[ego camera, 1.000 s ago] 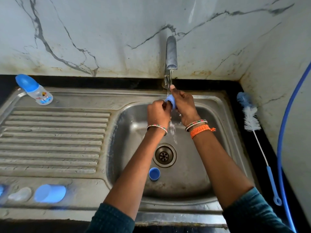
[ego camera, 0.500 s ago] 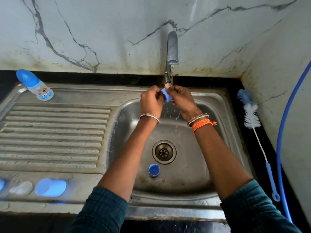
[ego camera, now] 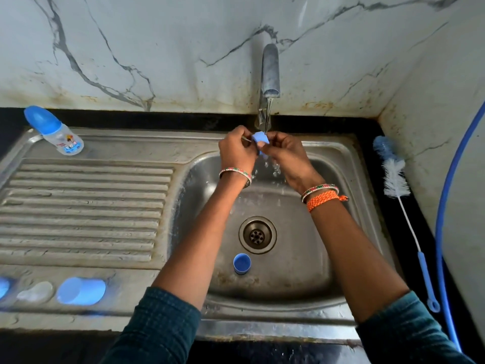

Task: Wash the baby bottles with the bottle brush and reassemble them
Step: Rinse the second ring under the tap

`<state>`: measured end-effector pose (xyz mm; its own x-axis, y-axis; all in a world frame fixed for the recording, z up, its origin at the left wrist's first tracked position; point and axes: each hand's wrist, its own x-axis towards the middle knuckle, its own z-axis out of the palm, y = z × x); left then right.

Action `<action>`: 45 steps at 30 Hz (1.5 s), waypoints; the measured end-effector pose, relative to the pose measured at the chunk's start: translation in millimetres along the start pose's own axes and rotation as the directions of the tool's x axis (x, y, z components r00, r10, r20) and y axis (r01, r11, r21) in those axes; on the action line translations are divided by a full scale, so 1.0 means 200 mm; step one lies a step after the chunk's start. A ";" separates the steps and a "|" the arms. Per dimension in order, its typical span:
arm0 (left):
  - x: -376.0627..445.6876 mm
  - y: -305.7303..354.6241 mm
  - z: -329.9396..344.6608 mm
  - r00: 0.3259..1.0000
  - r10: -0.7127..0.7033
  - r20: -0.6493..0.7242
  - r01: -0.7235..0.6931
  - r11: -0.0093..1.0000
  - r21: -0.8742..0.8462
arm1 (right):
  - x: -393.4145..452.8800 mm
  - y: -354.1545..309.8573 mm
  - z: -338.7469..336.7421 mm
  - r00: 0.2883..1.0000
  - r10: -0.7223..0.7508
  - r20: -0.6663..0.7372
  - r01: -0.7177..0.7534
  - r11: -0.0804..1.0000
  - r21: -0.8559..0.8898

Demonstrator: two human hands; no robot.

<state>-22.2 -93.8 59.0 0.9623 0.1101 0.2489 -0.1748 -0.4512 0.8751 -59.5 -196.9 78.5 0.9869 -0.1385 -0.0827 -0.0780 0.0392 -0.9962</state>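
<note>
Under the running tap (ego camera: 270, 72) both hands pinch a small blue bottle part (ego camera: 260, 138). My left hand (ego camera: 237, 151) grips it from the left, my right hand (ego camera: 284, 156) from the right, and water drips off below them into the steel sink basin (ego camera: 301, 261). A blue ring-shaped cap (ego camera: 242, 263) lies in the basin, near the drain (ego camera: 257, 234). An assembled baby bottle (ego camera: 53, 130) with a blue cap lies at the back left of the drainboard. The bottle brush (ego camera: 393, 177) lies on the black counter to the right of the sink.
On the sink's front left rim sit a blue cap (ego camera: 81, 290), a clear teat (ego camera: 35, 292) and another blue piece (ego camera: 3, 287) at the frame edge. A blue hose (ego camera: 441, 232) runs down the right wall. A ribbed drainboard (ego camera: 84, 208) fills the left.
Both hands have risen with the blue part, from low in the stream to just under the spout. The rest has stayed put.
</note>
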 end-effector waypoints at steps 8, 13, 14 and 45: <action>-0.09 0.05 -0.01 0.799 -0.341 0.495 0.597 0.546 -0.588 | 0.07 0.00 0.00 0.972 -0.023 -0.233 -0.008 0.991 -0.134; -0.02 0.03 -0.06 0.811 -0.236 0.536 0.582 0.431 -0.690 | 0.00 0.06 -0.01 0.996 -0.085 -0.026 0.068 0.922 -0.381; 0.00 0.02 -0.09 0.793 -0.212 0.571 0.603 0.405 -0.687 | 0.00 0.05 -0.05 0.992 -0.115 0.046 0.122 0.854 -0.506; 0.01 -0.05 -0.18 0.577 -0.416 0.703 0.736 0.638 -0.227 | -0.10 0.12 -0.21 0.915 -0.188 0.357 0.393 0.218 -0.893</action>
<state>-25.9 -57.2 66.4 0.7748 -0.3709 -0.5119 0.5494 -0.0057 0.8356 -87.0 -234.4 55.6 0.9681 0.2191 0.1216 0.2449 -0.9298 -0.2749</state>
